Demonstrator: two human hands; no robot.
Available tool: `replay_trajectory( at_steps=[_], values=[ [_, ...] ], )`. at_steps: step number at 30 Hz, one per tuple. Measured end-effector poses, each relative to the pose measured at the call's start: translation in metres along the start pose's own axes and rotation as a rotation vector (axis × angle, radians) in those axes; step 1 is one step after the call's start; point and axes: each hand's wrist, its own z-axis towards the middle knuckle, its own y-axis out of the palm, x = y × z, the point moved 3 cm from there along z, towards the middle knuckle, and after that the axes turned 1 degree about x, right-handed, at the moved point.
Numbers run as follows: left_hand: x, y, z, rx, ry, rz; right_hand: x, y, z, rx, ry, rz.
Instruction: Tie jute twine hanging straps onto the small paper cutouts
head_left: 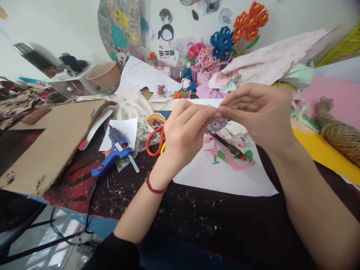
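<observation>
A small grey paper cutout (217, 125) with a black-line cartoon drawing is held up between my two hands above a white sheet of paper (197, 176). My left hand (187, 129) is closed, its fingers reaching right to the cutout and hiding part of it. From the other side, my right hand (257, 110) pinches near the cutout's top edge with thumb and fingertips together. Below them lie a dark pen (229, 146) and pink and green paper scraps (237, 163). Scissors with orange handles (154, 141) lie just left of my left hand.
A blue glue gun (116, 152) with its cord hanging off the table edge lies on the left, by cardboard (53, 135). Twine (340, 129) and yellow paper (317, 146) are on the right. Colourful craft flowers (204, 56) stand at the back by a paper tub (104, 77).
</observation>
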Motion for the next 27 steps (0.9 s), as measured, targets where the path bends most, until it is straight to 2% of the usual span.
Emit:
replay_trajectory(
  at_steps=[7,13,19,25,27],
  values=[
    [0.0002,0.0004,-0.0009,0.091,0.016,0.011,-0.0017,0.0021,-0.0006,0.013,0.001,-0.004],
    [0.0026,0.0012,0.0004,0.045,0.055,0.032,0.0001,0.0000,0.0007,-0.008,-0.008,0.014],
    [0.0003,-0.0020,-0.0001,0.046,-0.045,-0.063,0.0014,-0.0016,0.0004,0.018,-0.015,-0.029],
    [0.0043,-0.0044,0.0030,0.110,0.025,-0.152,-0.0011,-0.0024,-0.0001,0.018,-0.018,-0.031],
    [0.0045,-0.0037,0.0033,0.093,0.015,-0.129,-0.0013,-0.0028,0.0001,0.021,-0.021,-0.039]
  ],
)
